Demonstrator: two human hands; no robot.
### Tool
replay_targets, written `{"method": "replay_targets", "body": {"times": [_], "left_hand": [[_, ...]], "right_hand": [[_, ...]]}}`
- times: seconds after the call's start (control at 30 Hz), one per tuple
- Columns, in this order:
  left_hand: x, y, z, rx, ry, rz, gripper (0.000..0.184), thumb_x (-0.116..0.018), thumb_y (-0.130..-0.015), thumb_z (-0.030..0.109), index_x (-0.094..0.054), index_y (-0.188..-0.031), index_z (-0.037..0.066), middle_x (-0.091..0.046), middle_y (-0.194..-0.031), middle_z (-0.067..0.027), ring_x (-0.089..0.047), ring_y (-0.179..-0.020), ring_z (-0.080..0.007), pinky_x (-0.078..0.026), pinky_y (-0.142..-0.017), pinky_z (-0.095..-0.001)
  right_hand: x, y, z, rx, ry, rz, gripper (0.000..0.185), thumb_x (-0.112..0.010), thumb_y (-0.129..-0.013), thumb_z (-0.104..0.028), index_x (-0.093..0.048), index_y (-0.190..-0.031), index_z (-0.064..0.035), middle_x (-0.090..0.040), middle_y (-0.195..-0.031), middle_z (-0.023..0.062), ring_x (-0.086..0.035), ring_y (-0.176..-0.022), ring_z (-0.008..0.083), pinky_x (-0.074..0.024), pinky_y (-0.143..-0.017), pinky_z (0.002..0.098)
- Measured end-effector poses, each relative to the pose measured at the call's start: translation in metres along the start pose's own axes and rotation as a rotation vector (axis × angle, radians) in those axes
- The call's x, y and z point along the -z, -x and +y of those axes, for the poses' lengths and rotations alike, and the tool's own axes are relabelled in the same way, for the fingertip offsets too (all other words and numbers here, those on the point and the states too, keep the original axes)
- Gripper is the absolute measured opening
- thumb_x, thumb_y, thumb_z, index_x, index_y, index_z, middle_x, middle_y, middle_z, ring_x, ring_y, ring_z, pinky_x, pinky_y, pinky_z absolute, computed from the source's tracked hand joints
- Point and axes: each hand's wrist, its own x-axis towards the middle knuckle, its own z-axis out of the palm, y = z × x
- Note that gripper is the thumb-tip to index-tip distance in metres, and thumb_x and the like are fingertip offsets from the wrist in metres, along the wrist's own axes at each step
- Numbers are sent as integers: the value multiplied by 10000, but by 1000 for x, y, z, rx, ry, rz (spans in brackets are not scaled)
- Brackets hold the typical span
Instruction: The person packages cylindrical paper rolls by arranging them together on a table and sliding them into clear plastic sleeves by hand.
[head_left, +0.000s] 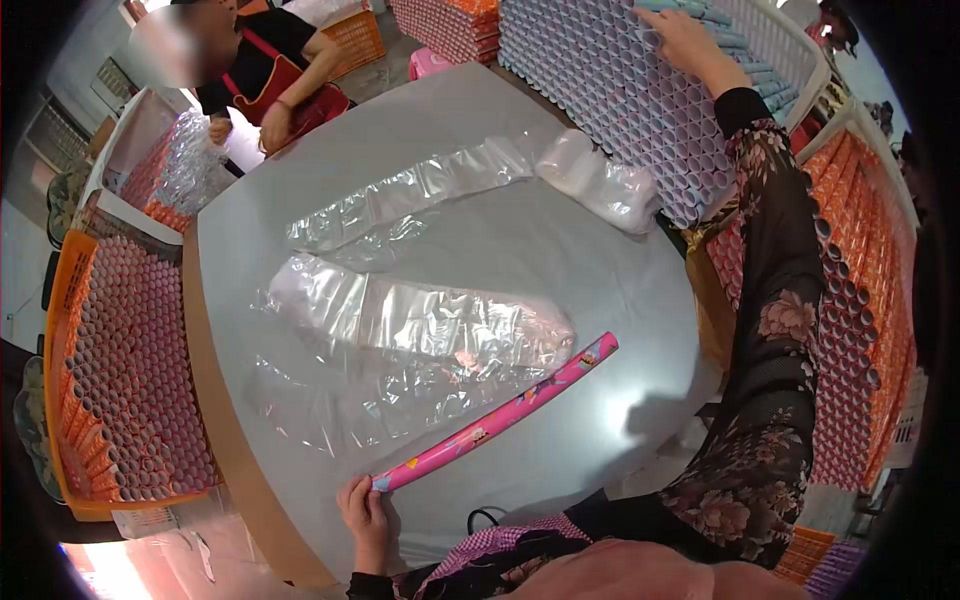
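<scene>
A pink patterned roll [500,418] lies slantwise on the grey table [480,225]. At its lower left end my left hand [363,510] touches it, fingers bent over the tip. My right hand [685,42] reaches far to the upper right, over a large stack of light blue rolls [610,100], with its fingertips at the stack's top rolls; whether it grips one is too small to tell. Clear plastic bags [430,320] lie spread behind the pink roll, beside a longer strip of clear bags [410,195]. A bundled clear bag pile [598,180] sits near the blue stack.
An orange crate [62,390] of rolls stands at the left. Another crate [135,215] holds rolls and crumpled plastic. At the right are orange rolls [860,230]. Across the table stands a person [270,75] in a red apron. Orange stacks [450,25] stand behind.
</scene>
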Motion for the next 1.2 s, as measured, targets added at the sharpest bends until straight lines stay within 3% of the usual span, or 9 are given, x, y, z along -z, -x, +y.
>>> {"method": "replay_targets", "body": {"times": [0.17,0.27,0.33,0.67,0.77,0.87,0.93,1.03,1.2], "left_hand": [[-5,2,0,45,39,17,202,-642,-829,30,-646,-1031,28,-625,-1075,-151,-566,-978,-319,-447,-874,-400],[-5,3,-2,40,72,43,204,-646,-822,15,-647,-1026,31,-628,-1061,-146,-568,-965,-316,-446,-873,-397],[-1,0,4,50,70,26,206,-649,-818,7,-647,-1023,32,-629,-1052,-142,-569,-956,-314,-445,-872,-396],[5,-7,10,-6,-8,-36,219,-642,-820,9,-636,-1038,28,-618,-1054,-139,-557,-961,-315,-439,-859,-397],[6,-10,15,-18,-12,-38,217,-636,-828,12,-633,-1044,26,-617,-1054,-140,-555,-961,-314,-439,-856,-394],[7,-9,19,17,8,-39,207,-628,-839,15,-632,-1046,22,-616,-1059,-142,-552,-969,-314,-441,-859,-390],[7,-9,18,36,31,-48,202,-624,-845,16,-632,-1046,19,-615,-1062,-143,-549,-973,-315,-443,-862,-390],[4,-6,12,-28,21,-41,212,-618,-854,19,-636,-1065,14,-616,-1068,-147,-548,-988,-314,-446,-873,-389],[-11,7,-18,26,164,43,229,-614,-874,42,-637,-1099,6,-606,-1096,-166,-553,-1018,-306,-449,-905,-388]], "right_hand": [[-11,-5,42,715,-642,251,569,-549,-786,-20,-514,-1343,-129,-588,-1130,236,-608,-982,382,-493,-826,475],[6,-11,25,680,-743,104,582,-527,-779,-25,-520,-1345,-157,-594,-1136,234,-611,-989,386,-506,-807,475],[10,-26,2,20,186,-298,563,-541,-770,-40,-551,-1316,-177,-617,-1100,224,-625,-964,380,-516,-782,476],[19,-27,3,27,36,-438,313,-546,-775,-49,-618,-1078,-81,-650,-956,195,-645,-901,359,-528,-696,457],[-18,-25,42,873,-898,239,231,-559,-781,-58,-616,-1005,-59,-645,-880,182,-653,-837,342,-524,-648,444],[8,-15,22,748,-926,62,196,-572,-780,-60,-615,-971,-54,-641,-832,174,-653,-785,338,-520,-631,442],[28,-15,-12,-138,-89,-236,182,-577,-778,-57,-613,-956,-41,-637,-824,196,-651,-780,364,-514,-662,467],[17,6,-4,239,-46,237,127,-580,-785,-67,-615,-901,-29,-629,-816,212,-631,-755,405,-498,-689,494],[-11,17,-22,251,-8,271,129,-638,-798,-134,-593,-884,-50,-627,-816,153,-615,-811,354,-475,-727,470]]}}
